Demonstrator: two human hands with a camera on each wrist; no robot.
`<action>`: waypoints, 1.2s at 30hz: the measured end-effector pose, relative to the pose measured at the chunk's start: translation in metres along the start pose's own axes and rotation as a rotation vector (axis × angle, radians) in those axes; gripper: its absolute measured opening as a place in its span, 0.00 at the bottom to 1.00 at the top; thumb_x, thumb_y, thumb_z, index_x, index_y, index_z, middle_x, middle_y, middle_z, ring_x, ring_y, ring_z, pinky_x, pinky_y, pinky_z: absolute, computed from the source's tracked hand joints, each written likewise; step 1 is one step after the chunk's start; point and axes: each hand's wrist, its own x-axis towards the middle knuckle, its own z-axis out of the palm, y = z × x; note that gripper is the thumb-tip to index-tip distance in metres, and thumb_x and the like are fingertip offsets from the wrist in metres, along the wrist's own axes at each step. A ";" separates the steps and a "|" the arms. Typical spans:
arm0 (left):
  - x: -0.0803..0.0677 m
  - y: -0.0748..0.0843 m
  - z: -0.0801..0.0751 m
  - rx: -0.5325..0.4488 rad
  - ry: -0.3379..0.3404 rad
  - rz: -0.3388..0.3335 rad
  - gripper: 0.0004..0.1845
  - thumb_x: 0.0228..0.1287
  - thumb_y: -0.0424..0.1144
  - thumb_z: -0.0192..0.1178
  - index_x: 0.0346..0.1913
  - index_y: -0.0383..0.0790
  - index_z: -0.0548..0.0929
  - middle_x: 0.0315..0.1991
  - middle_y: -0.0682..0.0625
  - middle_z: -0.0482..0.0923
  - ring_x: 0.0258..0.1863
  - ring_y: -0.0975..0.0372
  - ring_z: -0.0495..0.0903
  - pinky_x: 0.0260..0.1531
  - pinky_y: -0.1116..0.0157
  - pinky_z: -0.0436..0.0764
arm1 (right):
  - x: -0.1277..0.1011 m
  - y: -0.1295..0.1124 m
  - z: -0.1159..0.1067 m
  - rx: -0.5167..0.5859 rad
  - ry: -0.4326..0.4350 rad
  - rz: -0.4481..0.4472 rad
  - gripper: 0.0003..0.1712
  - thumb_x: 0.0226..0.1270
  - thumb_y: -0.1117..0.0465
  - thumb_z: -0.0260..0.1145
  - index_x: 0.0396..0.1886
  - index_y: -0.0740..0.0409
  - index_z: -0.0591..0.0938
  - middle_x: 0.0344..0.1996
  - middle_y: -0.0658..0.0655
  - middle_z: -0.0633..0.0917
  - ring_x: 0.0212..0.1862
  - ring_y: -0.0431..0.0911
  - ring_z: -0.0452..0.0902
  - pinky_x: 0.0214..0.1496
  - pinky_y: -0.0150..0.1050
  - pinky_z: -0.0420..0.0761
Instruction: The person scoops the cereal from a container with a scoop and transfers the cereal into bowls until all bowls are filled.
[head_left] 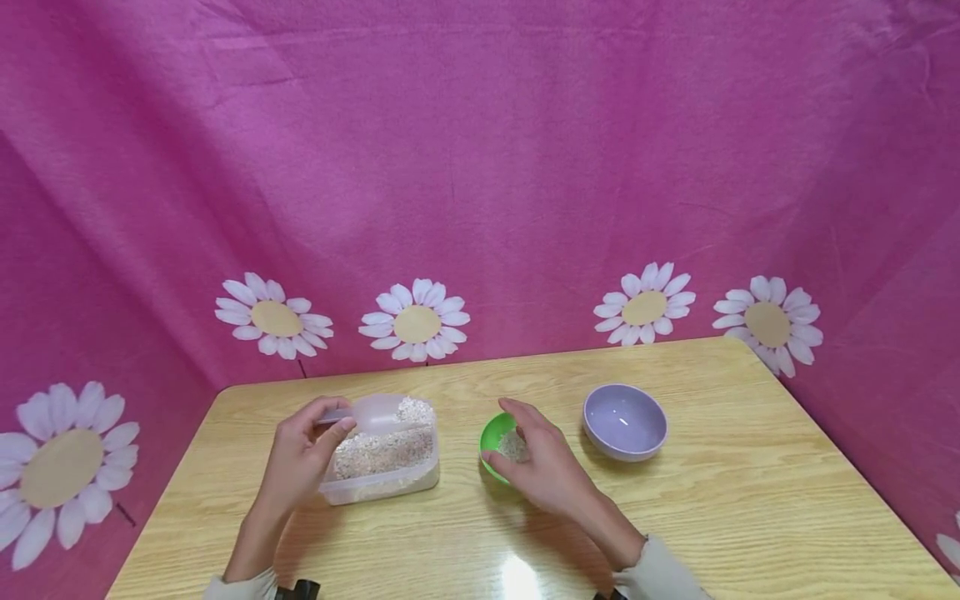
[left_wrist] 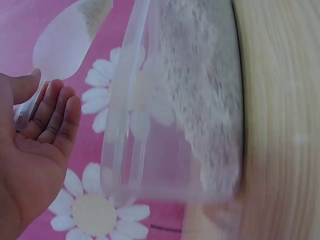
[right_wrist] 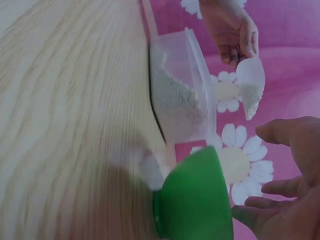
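My left hand (head_left: 337,417) pinches the handle of a translucent scoop (head_left: 378,412) loaded with pale grain, held just above a clear plastic container (head_left: 382,462) half full of the same grain. In the left wrist view, the left hand (left_wrist: 42,92) holds the scoop (left_wrist: 70,40) beside the container (left_wrist: 170,100). My right hand (head_left: 504,433) curves over a small green bowl (head_left: 493,437) with a little grain in it, fingers at its rim. Seen from the right wrist, the green bowl (right_wrist: 197,200) stands on the table by the right hand (right_wrist: 270,180), with the scoop (right_wrist: 250,82) beyond.
An empty lilac bowl (head_left: 625,421) stands right of the green bowl on the wooden table (head_left: 712,500). A pink cloth with daisies (head_left: 480,167) closes in the back and both sides.
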 end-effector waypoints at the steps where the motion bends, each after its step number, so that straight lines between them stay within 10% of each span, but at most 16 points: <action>1: 0.002 0.001 0.003 -0.004 -0.008 -0.001 0.07 0.69 0.19 0.65 0.47 0.27 0.86 0.39 0.36 0.87 0.40 0.77 0.84 0.41 0.79 0.83 | -0.001 0.002 -0.002 -0.013 0.010 0.001 0.43 0.68 0.56 0.78 0.79 0.62 0.71 0.77 0.61 0.76 0.74 0.61 0.76 0.76 0.57 0.76; 16: 0.019 0.016 0.047 0.019 -0.093 0.036 0.07 0.70 0.25 0.68 0.48 0.32 0.87 0.43 0.42 0.89 0.45 0.73 0.84 0.50 0.78 0.83 | -0.013 0.031 -0.027 -0.123 0.043 0.042 0.45 0.67 0.52 0.79 0.79 0.62 0.72 0.78 0.65 0.74 0.79 0.64 0.68 0.81 0.64 0.66; 36: 0.019 0.024 0.097 0.108 -0.268 0.117 0.07 0.70 0.28 0.69 0.48 0.36 0.86 0.41 0.48 0.88 0.43 0.57 0.90 0.41 0.65 0.87 | -0.026 0.053 -0.027 -0.050 -0.016 0.094 0.58 0.56 0.49 0.86 0.79 0.70 0.68 0.70 0.65 0.80 0.66 0.55 0.83 0.72 0.53 0.80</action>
